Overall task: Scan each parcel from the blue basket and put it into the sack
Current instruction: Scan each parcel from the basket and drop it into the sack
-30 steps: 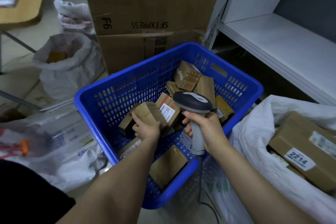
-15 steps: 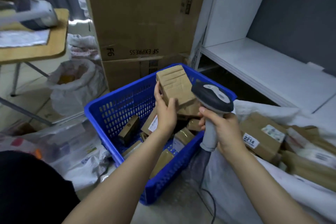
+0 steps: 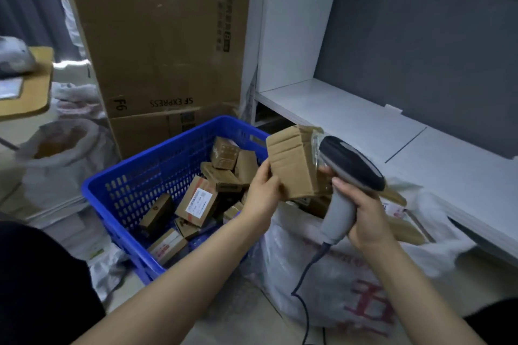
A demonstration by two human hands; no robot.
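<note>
I saw the left hand point(image 3: 263, 185) gripping a brown cardboard parcel point(image 3: 291, 162) by its lower left edge, thumb on the near face and fingers curled behind. The parcel was held up and tilted, above the gap between the blue basket point(image 3: 145, 173) and the white sack point(image 3: 322, 274), clear of both. The right hand point(image 3: 364, 210) was wrapped round the grey handle of the scanner point(image 3: 350, 173). Its dark head sat just beside the parcel's right side, and I could not tell whether they touched. The scanner's cable point(image 3: 305, 274) hung down in front of the sack. The basket stood on the floor left of the sack, the two just beside each other. It held a loose pile of small brown parcels, one with a white label point(image 3: 197, 200) facing up near the middle. The sack's mouth was open, with more cardboard parcels point(image 3: 406, 230) showing inside behind the right hand. Large cardboard boxes point(image 3: 168, 36) were stacked behind the basket, the upper one marked SF EXPRESS upside down. A white shelf point(image 3: 350, 120) ran along behind the sack. A second white sack point(image 3: 56, 154) stood on the floor to the far left, well apart from the basket.
</note>
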